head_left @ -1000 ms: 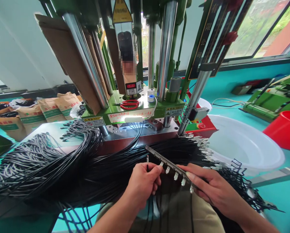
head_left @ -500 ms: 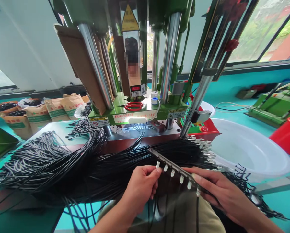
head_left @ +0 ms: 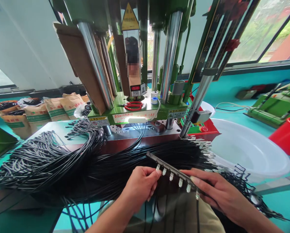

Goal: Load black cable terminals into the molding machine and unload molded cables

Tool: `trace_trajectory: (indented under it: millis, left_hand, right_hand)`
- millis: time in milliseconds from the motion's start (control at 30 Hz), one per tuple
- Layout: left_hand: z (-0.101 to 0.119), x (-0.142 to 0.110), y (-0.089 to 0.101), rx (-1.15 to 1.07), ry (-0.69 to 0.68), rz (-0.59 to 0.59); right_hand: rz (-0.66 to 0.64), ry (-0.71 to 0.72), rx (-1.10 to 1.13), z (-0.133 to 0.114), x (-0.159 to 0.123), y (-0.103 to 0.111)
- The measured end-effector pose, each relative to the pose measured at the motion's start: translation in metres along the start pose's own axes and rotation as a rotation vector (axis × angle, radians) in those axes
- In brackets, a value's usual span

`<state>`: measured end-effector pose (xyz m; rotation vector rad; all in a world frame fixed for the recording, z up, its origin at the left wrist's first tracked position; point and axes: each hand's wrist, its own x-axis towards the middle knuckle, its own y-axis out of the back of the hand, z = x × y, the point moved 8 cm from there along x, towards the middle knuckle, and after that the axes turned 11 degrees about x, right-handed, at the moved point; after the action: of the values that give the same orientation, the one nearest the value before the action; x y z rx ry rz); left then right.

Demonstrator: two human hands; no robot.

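My right hand (head_left: pixel 214 187) grips a narrow dark metal bar (head_left: pixel 168 165) by its right end and holds it slanted above my lap. Several silver cable connectors (head_left: pixel 171 176) sit in a row along the bar's near edge, with black cables (head_left: pixel 197 213) hanging below them. My left hand (head_left: pixel 142 184) pinches another silver connector (head_left: pixel 158 167) between thumb and forefinger, against the near edge by the bar's left end. Whether it is fully seated there I cannot tell. Behind both hands lies a thick bundle of black cables (head_left: pixel 125 161), with silver connector ends to the right.
A green press (head_left: pixel 145 113) stands ahead, with red-handled scissors (head_left: pixel 132 105) on it and cables running into it. More cables (head_left: pixel 38 155) are heaped left. A white tub (head_left: pixel 278 158) and red bucket (head_left: pixel 289 137) stand right. Paper sacks (head_left: pixel 38 115) line the left wall.
The bar has shifted slightly left in my right hand. The connector in my left hand was just apart from the bar and now meets its near edge.
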<state>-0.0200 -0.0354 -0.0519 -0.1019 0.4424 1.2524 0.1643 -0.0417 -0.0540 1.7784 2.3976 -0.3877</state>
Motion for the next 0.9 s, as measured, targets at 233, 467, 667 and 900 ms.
trace_trajectory:
  millis: [233, 467, 667, 900]
  left_hand:
    - [0.002, 0.000, 0.001, 0.007, -0.002, 0.006]
    - [-0.004, 0.006, -0.001, 0.003, 0.010, -0.009]
    - [0.035, -0.023, 0.044, 0.332, -0.124, 0.126]
    - [0.099, -0.039, 0.125, 0.647, -0.260, 0.482]
  right_hand:
    - [-0.093, -0.049, -0.029, 0.011, 0.003, 0.003]
    - [-0.162, 0.004, -0.143, 0.005, 0.005, -0.001]
    - [-0.183, 0.049, -0.335, -0.019, 0.013, 0.002]
    - [-0.401, 0.149, -0.601, -0.038, 0.027, -0.021]
